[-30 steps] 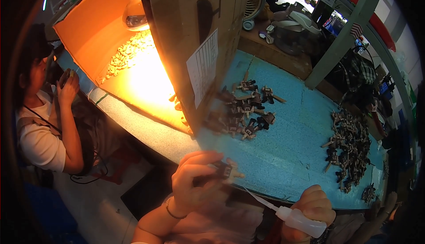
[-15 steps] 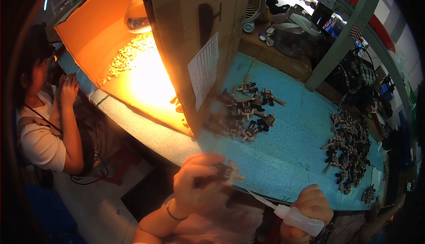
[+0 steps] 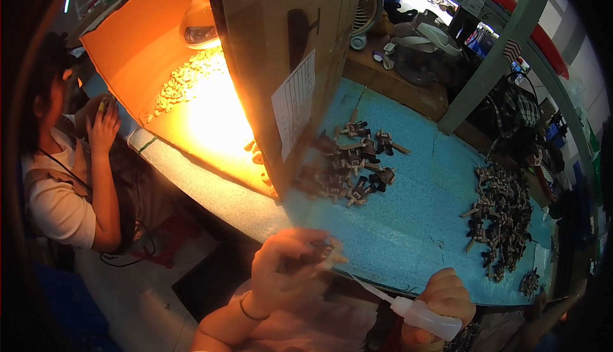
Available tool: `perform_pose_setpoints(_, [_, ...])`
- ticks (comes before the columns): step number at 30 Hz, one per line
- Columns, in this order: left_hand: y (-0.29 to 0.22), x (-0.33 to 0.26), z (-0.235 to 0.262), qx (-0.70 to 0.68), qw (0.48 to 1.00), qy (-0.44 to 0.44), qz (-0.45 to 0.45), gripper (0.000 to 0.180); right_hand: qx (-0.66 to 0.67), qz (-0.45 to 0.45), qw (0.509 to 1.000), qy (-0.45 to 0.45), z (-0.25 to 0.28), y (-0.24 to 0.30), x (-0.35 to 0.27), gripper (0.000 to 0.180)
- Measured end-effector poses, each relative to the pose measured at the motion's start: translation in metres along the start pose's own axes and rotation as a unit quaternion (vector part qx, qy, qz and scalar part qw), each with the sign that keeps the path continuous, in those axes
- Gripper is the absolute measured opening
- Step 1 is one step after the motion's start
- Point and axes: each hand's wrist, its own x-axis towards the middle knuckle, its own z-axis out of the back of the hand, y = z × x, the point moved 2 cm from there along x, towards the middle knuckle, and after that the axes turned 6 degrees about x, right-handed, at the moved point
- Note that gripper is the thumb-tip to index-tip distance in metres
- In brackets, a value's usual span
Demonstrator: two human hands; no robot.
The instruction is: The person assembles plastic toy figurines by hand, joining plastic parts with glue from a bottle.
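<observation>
Pinched in the fingers of my left hand (image 3: 279, 264) is a small figurine (image 3: 329, 254) with a dark body and pale wood-coloured parts, slightly blurred. My right hand (image 3: 446, 302) is wrapped round a translucent white squeeze bottle (image 3: 424, 317) with a long thin nozzle. The nozzle tip points up and left toward the figurine, a little apart from it. Both hands are over the near edge of the blue table (image 3: 415, 224). A cluster of similar figurines (image 3: 354, 167) lies beyond my left hand. A larger pile of them (image 3: 501, 218) lies at the right.
A tall cardboard panel (image 3: 281, 52) stands left of the figurines. Behind it a bright lamp (image 3: 199, 23) lights a heap of small pieces (image 3: 185, 84). A person (image 3: 70, 186) sits at the left. A grey metal post (image 3: 498, 58) rises at the far right.
The bottle and my right hand have shifted slightly left. The figurine in my left hand has turned or tilted a little. The person at the left has raised their hands slightly.
</observation>
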Motion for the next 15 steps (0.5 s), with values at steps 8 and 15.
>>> perform_pose_setpoints(8, [0.008,-0.004,0.005,-0.07,0.997,0.019,-0.005,0.03,-0.059,-0.018,0.998,-0.01,-0.001,-0.002,0.009,0.051])
perform_pose_setpoints(15, [0.007,-0.003,0.007,-0.053,0.998,0.012,-0.017,0.033,-0.046,-0.013,0.999,-0.009,-0.007,-0.003,0.012,0.049])
